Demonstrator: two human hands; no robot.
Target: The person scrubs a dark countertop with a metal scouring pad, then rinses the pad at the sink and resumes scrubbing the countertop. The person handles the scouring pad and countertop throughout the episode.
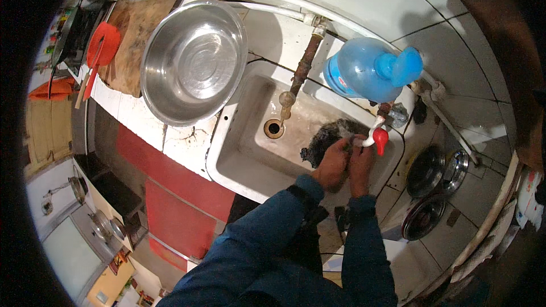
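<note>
My left hand [331, 166] and my right hand [360, 164] are close together over the right part of a white sink [244, 136]. Just above them is a white tap spout [369, 138] with a red handle [381, 140]. The fingers of both hands look curled in; anything between them is too small and hidden to name. Beside and behind my left hand, a dark, rough-looking patch or mass [319, 145] lies in the basin; whether it is cloth or dirt I cannot tell. The sink's round drain [273, 128] shows to the left.
A large steel basin [193, 62] rests on the counter left of the sink. Behind stand a rusty pipe [303, 67] and a blue plastic jug [364, 68]. Round metal lids [425, 171] are at the right. A wooden board [142, 28] and red-orange utensil [103, 44] lie far left.
</note>
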